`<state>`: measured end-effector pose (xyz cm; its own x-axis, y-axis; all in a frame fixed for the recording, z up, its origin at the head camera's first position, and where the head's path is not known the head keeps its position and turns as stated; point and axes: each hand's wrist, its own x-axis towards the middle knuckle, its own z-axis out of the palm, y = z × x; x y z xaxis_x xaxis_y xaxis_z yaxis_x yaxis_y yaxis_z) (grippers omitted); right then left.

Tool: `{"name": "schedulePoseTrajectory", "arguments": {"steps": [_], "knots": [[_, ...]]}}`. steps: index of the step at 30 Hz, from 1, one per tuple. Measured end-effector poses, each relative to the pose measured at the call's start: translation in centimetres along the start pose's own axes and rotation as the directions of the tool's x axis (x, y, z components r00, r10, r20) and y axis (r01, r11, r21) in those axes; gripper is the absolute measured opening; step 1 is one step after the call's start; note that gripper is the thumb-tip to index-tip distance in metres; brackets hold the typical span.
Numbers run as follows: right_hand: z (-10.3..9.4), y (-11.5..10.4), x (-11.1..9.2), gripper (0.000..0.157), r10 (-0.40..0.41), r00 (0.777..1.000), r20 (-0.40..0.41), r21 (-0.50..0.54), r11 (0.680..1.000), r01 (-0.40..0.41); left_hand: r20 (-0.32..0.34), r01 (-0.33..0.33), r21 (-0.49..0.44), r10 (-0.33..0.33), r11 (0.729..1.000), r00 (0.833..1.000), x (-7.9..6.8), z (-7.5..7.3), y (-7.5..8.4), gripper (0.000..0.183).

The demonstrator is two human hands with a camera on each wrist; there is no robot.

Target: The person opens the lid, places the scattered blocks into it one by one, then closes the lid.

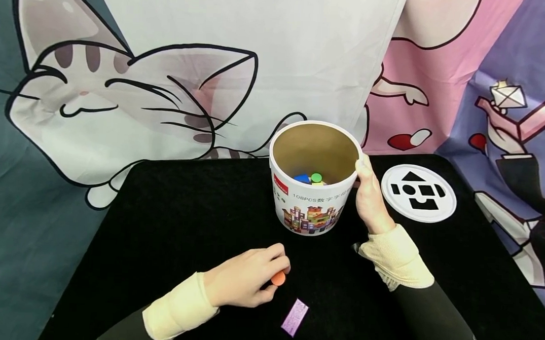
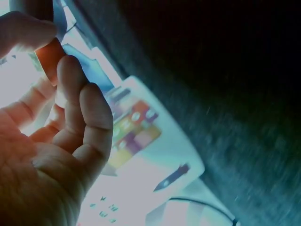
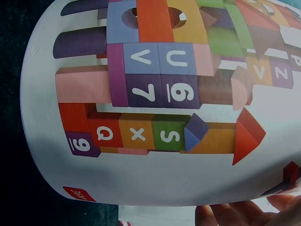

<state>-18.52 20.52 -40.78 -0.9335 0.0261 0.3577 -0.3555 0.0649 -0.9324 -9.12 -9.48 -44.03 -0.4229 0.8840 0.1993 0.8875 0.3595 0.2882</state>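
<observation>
Above the black table, my left hand (image 1: 242, 279) pinches a small orange cylindrical block (image 1: 278, 278) between thumb and fingers; the same block (image 2: 50, 61) shows in the left wrist view. A purple rectangular block (image 1: 295, 317) lies just to the right of and nearer than that hand. My right hand (image 1: 372, 202) grips the right side of a white bucket (image 1: 309, 204) at its rim. The bucket stands upright, its printed block pictures facing me. Inside, a blue block (image 1: 302, 178) and a green block (image 1: 316, 177) show; the near wall hides part of the contents.
Right of the bucket lies a round white lid (image 1: 449, 204) with several shaped cutouts. The black tabletop (image 1: 184, 212) meets a cloth backdrop (image 1: 305, 49) with cartoon animals behind and at the sides.
</observation>
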Motion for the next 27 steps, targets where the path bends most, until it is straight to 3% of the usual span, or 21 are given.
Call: {"name": "schedulePoseTrajectory", "arguments": {"steps": [10, 19, 27], "knots": [[-0.2, -0.1, 0.0, 0.059, -0.005, 1.0, 0.003, -0.009, 1.0, 0.005, -0.129, 0.013, 0.004, -0.013, 1.0, 0.992, 1.5, -4.5, -0.1, 0.032], [-0.2, -0.1, 0.0, 0.058, 0.003, 1.0, -0.002, -0.022, 1.0, -0.003, -0.254, -0.028, -0.018, 0.023, 0.999, 0.967, 3.2, -8.2, -0.3, 0.03], [-0.1, -0.1, -0.1, 0.058, 0.017, 1.0, 0.004, -0.02, 1.0, -0.017, -0.337, -0.074, -0.028, 0.06, 0.997, 0.94, 5.1, -10.1, -0.3, 0.029]]}}
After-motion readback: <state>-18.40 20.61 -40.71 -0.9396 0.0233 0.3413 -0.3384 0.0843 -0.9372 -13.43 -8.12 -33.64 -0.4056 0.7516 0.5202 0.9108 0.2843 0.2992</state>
